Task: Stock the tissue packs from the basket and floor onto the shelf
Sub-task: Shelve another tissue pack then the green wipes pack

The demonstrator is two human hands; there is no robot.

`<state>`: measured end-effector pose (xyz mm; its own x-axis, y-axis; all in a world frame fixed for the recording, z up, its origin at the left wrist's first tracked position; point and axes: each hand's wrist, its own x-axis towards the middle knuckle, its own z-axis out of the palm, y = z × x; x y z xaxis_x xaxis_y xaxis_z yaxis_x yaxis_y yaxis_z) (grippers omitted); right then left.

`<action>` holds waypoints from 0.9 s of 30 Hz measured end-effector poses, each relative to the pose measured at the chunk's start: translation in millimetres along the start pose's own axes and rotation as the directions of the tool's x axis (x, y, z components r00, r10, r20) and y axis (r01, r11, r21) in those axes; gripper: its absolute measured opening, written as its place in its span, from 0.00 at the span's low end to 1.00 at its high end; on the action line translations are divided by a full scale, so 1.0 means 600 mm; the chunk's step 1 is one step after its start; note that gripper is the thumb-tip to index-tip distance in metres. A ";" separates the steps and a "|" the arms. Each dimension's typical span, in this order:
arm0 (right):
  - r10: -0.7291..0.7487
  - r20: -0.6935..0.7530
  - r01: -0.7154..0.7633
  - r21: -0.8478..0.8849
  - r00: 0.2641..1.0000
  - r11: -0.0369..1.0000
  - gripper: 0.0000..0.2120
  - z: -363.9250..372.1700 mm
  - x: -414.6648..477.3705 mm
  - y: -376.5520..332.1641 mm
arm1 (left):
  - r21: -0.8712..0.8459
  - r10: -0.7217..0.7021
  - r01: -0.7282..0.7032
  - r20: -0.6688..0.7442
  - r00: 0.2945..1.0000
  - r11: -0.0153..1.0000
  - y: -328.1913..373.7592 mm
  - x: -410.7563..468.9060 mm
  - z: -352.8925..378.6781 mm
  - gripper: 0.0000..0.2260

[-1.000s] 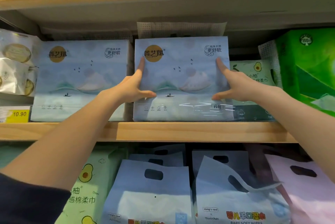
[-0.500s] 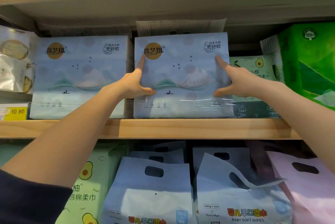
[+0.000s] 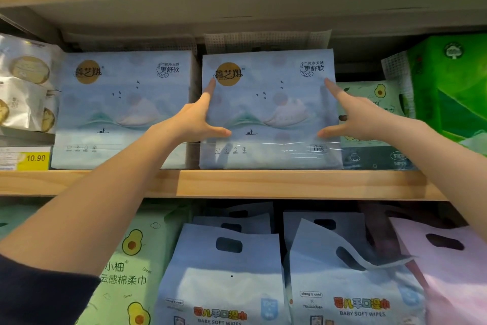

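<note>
A pale blue tissue pack with a gold round logo stands upright on the wooden shelf, right of an identical pack. My left hand presses flat on the pack's left edge, fingers straight up and thumb stretched right. On the pack's right edge lies my right hand, fingers straight and thumb pointing left. Both hands frame the pack between them. No basket or floor is in view.
A green box and an avocado-print pack stand to the right. White bags and a yellow 10.90 price tag are at the left. Baby wipes bags and a pink bag fill the lower shelf.
The view has shifted slightly; both hands stay pressed on the same blue pack in nearly the same pose.
</note>
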<state>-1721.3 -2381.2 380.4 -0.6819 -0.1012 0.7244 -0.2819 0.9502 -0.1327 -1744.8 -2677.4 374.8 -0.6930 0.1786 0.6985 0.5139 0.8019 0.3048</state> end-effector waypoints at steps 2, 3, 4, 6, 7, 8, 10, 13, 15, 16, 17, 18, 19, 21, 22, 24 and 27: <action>0.002 -0.004 -0.002 0.001 1.000 1.000 0.51 0.000 0.002 -0.001 | 0.001 0.004 -0.004 -0.006 1.000 1.000 0.001 0.000 0.001 0.47; 0.003 -0.006 -0.003 0.002 1.000 1.000 0.51 0.000 0.002 -0.002 | 0.003 0.007 -0.007 -0.010 1.000 1.000 0.001 0.001 0.001 0.47; 0.002 -0.007 -0.002 0.001 1.000 1.000 0.51 0.000 0.001 -0.003 | 0.004 0.010 -0.010 -0.013 1.000 1.000 0.000 0.001 0.001 0.47; -0.003 -0.012 0.003 -0.006 1.000 1.000 0.51 0.000 0.001 -0.004 | 0.001 0.014 -0.014 -0.017 1.000 1.000 -0.001 0.002 0.001 0.47; -0.005 -0.017 0.005 -0.012 1.000 1.000 0.51 -0.001 0.001 -0.004 | -0.002 0.017 -0.017 -0.021 1.000 1.000 -0.002 0.002 0.001 0.47; -0.006 -0.020 0.006 -0.017 1.000 1.000 0.51 -0.001 0.000 -0.004 | -0.001 0.022 -0.022 -0.026 0.999 1.000 -0.003 0.004 0.001 0.47; -0.002 -0.021 0.002 -0.024 1.000 1.000 0.51 -0.002 -0.001 -0.005 | 0.009 0.036 -0.036 -0.032 0.999 0.999 -0.004 0.006 -0.001 0.47; 0.005 -0.023 -0.006 -0.048 1.000 0.999 0.50 -0.005 -0.001 -0.005 | 0.028 0.055 -0.054 -0.030 0.998 0.998 -0.005 0.008 -0.003 0.47; 0.007 -0.028 -0.008 -0.068 1.000 0.998 0.48 -0.008 -0.006 -0.007 | 0.039 0.064 -0.063 -0.029 0.998 0.997 -0.005 0.006 -0.007 0.47; 0.006 -0.030 -0.008 -0.066 1.000 0.998 0.48 -0.010 -0.010 -0.008 | 0.041 0.070 -0.069 -0.028 0.997 0.997 -0.006 0.005 -0.010 0.47; 0.004 -0.032 -0.006 -0.061 0.999 0.998 0.48 -0.013 -0.014 -0.010 | 0.044 0.076 -0.075 -0.026 0.997 0.996 -0.006 0.002 -0.014 0.47; 0.002 -0.034 -0.004 -0.060 0.999 0.998 0.47 -0.016 -0.020 -0.013 | 0.053 0.080 -0.079 -0.023 0.997 0.996 -0.007 -0.002 -0.018 0.46; 0.006 -0.034 -0.008 -0.066 0.999 0.998 0.47 -0.020 -0.027 -0.016 | 0.068 0.084 -0.083 -0.020 0.996 0.994 -0.007 -0.007 -0.023 0.45; 0.023 -0.037 -0.026 -0.085 0.999 0.996 0.48 -0.029 -0.043 -0.024 | 0.095 0.092 -0.091 -0.012 0.996 0.991 -0.007 -0.022 -0.034 0.44; 0.029 -0.037 -0.032 -0.100 0.999 0.994 0.48 -0.034 -0.052 -0.029 | 0.101 0.098 -0.096 -0.008 0.995 0.990 -0.008 -0.032 -0.040 0.43; 0.029 -0.037 -0.033 -0.134 0.999 0.990 0.48 -0.044 -0.073 -0.042 | 0.107 0.117 -0.116 -0.004 0.993 0.987 -0.007 -0.053 -0.050 0.42; 0.022 -0.043 -0.028 -0.142 0.999 0.989 0.45 -0.059 -0.108 -0.066 | 0.109 0.137 -0.136 -0.002 0.991 0.985 -0.004 -0.085 -0.070 0.40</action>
<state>-1642.3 -2402.1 362.7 -0.6584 -0.0671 0.7497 -0.1639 0.9849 -0.0559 -1689.7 -2712.3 365.5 -0.6151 0.2858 0.7348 0.5454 0.8272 0.1348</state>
